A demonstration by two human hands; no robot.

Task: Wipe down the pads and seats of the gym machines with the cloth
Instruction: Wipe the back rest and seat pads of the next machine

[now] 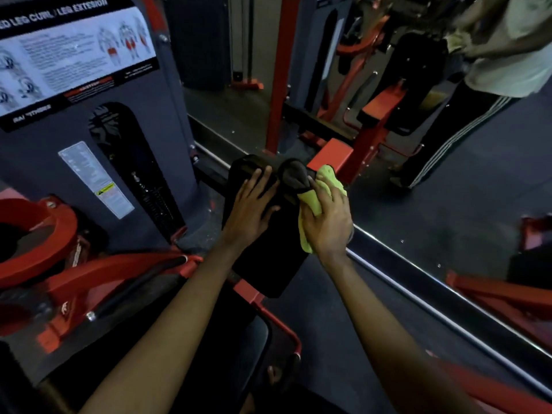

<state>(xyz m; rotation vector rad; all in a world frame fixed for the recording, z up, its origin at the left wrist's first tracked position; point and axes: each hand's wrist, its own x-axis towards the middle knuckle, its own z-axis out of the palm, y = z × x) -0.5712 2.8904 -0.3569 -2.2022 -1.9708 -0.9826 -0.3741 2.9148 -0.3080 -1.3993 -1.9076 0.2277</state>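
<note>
A long black pad (263,258) of the leg curl and leg extension machine runs away from me at the centre. My left hand (251,204) rests flat on its left side with straight, spread fingers. My right hand (328,216) holds a yellow-green cloth (313,201) against the pad's right edge, fingers curled over the cloth. A black roller end (294,174) shows just beyond the fingertips. Below, a dark seat (254,339) sits between my forearms.
The grey weight-stack housing (143,135) with an instruction placard (71,52) stands at left. Red frame arms (98,282) cross the lower left. A mirror with a metal bottom rail (418,273) runs along the right, reflecting a person and red machine parts.
</note>
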